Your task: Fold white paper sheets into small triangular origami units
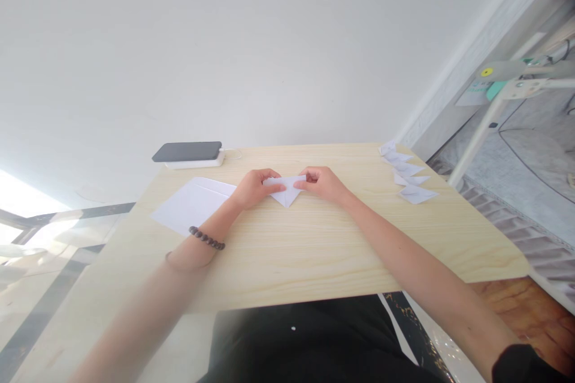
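A small piece of white folded paper [287, 196], a triangle with its tip toward me, is held between my two hands just over the middle of the table. My left hand [257, 188] pinches its left corner, thumb on top and fingers behind. At the right corner my right hand [324, 184] grips it in the same way. Beside my left forearm lies a stack of white paper sheets [191, 202], partly covered by that arm. Several folded paper pieces [417, 193] lie in a row at the table's right side.
The light wooden table [291, 257] stands against a white wall. A dark phone [188, 151] rests on a white box [197, 163] at the back left, with a white cable [234, 151] beside it. A white metal frame [487, 119] rises past the table's right edge.
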`<state>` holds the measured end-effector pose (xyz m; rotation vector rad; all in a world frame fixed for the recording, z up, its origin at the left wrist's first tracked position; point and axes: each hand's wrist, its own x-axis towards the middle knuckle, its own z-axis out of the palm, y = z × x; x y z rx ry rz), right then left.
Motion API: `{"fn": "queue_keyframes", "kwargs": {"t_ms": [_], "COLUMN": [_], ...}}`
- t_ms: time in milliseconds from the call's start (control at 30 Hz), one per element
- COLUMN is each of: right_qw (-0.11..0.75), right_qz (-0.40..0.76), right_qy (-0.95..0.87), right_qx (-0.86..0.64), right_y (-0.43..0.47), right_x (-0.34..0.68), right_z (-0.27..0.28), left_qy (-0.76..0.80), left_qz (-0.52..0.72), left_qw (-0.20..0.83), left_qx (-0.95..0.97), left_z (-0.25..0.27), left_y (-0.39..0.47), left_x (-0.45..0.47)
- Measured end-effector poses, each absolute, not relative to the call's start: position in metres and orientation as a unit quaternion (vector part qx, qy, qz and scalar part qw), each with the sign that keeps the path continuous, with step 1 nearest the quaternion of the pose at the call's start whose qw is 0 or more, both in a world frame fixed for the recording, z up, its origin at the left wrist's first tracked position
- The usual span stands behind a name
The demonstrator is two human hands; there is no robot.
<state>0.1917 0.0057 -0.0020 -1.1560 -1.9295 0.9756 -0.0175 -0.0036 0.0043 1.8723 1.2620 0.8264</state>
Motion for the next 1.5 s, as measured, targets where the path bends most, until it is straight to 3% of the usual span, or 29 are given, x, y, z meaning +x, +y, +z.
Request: {"fn": "queue_keyframes", "kwargs": {"t_ms": [333,700,867,967,1100,1500], "right_qw": [0.362,0.372,0.387,0.397,0.388,0.423], "right_qz": [0.444,0.413,0.385,0.325,0.251,0.288], "right_qy": [-0.698,-0.702,-0.709,-0.736,-0.772,-0.755], "right_qx": [-0.429,-0.445,-0.446,-0.442,-0.437,-0.41], "right_y": [0.014,0.017,0.009,0.002,-0.005,-0.008], "right_x": [0.2,0.207,0.198,0.188,0.179,0.176], "right_z": [-0.002,-0.005,-0.002,0.002,0.006,0.006], "left_qy": [0.411,0.419,0.422,0.483,0.483,0.467], "left_qz": [0.327,0.358,0.363,0.369,0.373,0.388], "left_qw": [0.52,0.558,0.499,0.401,0.345,0.328], "left_qx": [0.673,0.62,0.664,0.686,0.713,0.724], "left_z": [0.002,0.0,0.003,0.004,0.007,0.01], "left_y": [0.005,0.009,0.003,-0.002,-0.009,-0.014], "left_x": [-0.029,-0.033,-0.027,-0.018,-0.008,-0.005]}}
